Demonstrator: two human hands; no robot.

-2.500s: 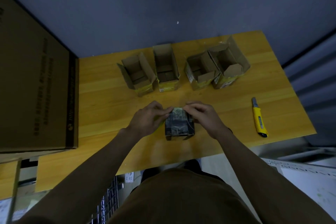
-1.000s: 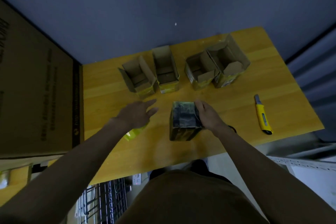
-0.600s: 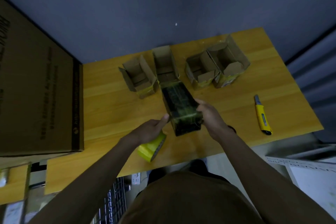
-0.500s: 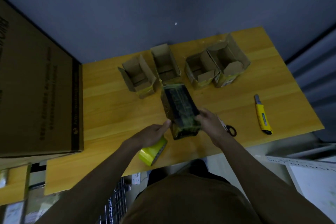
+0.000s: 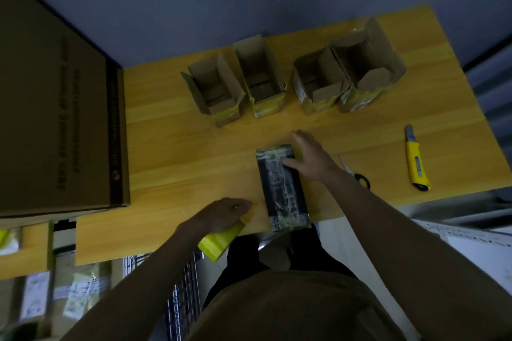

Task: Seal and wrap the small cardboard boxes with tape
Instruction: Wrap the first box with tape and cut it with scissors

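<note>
your right hand flat, fingers straight on taped box | your left hand grasping yellow tape roll at table edge

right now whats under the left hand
The left hand grips a yellow tape roll at the table front edge. The roll's near side juts out below the palm; the hand covers its top and core.

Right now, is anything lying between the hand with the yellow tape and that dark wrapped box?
Nothing visible. Only bare table separates the left hand, gripping the tape roll, from the wrapped box, which the right hand steadies.
</note>
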